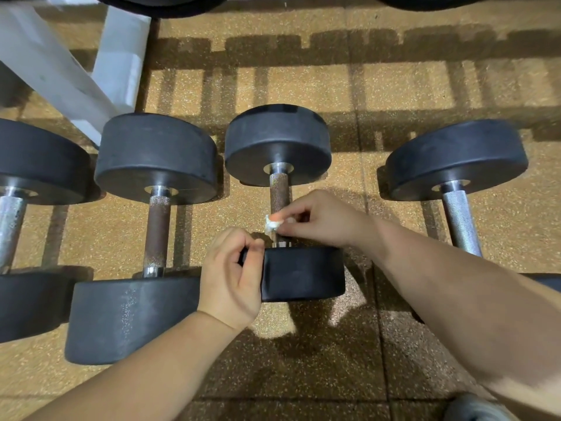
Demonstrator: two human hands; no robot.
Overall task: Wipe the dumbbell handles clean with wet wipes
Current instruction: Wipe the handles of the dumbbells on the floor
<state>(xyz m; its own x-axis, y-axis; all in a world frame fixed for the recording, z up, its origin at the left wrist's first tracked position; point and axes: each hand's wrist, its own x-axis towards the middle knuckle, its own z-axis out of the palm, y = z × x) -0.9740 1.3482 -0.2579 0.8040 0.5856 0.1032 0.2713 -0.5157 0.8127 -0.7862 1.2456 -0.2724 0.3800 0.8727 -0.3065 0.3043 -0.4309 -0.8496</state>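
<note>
Several black dumbbells lie in a row on the floor. The middle dumbbell (303, 275) has a rusty brown handle (280, 189). My right hand (321, 218) pinches a small crumpled white wet wipe (269, 223) against the near part of that handle. My left hand (233, 278) grips the left edge of this dumbbell's near weight, fingers curled over its rim. The dumbbell to the left (158, 226) also has a rusty handle. The dumbbell at the right (460, 220) has a shiny silver handle. A fourth dumbbell (12, 220) shows at the far left edge.
A white rack leg (60, 74) slants across the top left. The floor is tan speckled rubber tiles (394, 95) striped with shadows. Dark rounded shapes line the top edge. A grey shoe tip (476, 410) shows at the bottom right.
</note>
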